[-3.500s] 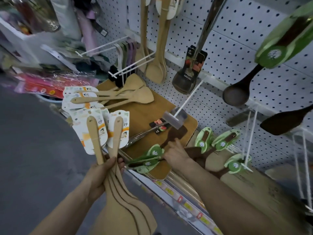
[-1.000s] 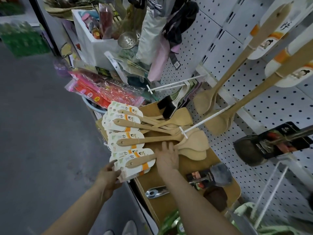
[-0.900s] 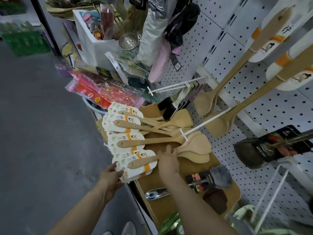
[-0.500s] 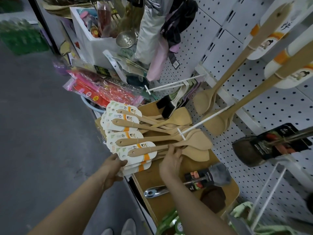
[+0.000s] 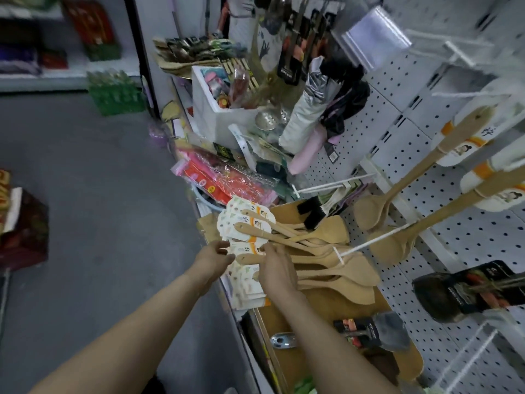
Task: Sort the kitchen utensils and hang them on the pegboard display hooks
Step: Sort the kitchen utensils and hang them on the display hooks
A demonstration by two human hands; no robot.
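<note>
A pile of wooden spatulas (image 5: pixel 326 263) with white and orange label cards (image 5: pixel 244 223) lies on a wooden board (image 5: pixel 326 308) at the foot of the white pegboard (image 5: pixel 468 237). My right hand (image 5: pixel 277 265) lies over the nearest handles, fingers curled round one whose end sticks out to the left. My left hand (image 5: pixel 214 257) pinches the edge of the label cards beside it. A bare white hook (image 5: pixel 372 241) juts out over the spatula blades. Wooden spoons (image 5: pixel 372 211) hang on hooks to the right.
A dark spatula (image 5: pixel 377 331) with a metal handle lies lower on the board. Another packaged black turner (image 5: pixel 460 291) hangs at the right. Red plastic packets (image 5: pixel 227 180) and a white foam box (image 5: pixel 216 115) of goods crowd the shelf behind. Grey floor lies left.
I put down the bundle from my left hand and turned to the spatula pile. In the last second both hands slid up along the handles toward the label cards.
</note>
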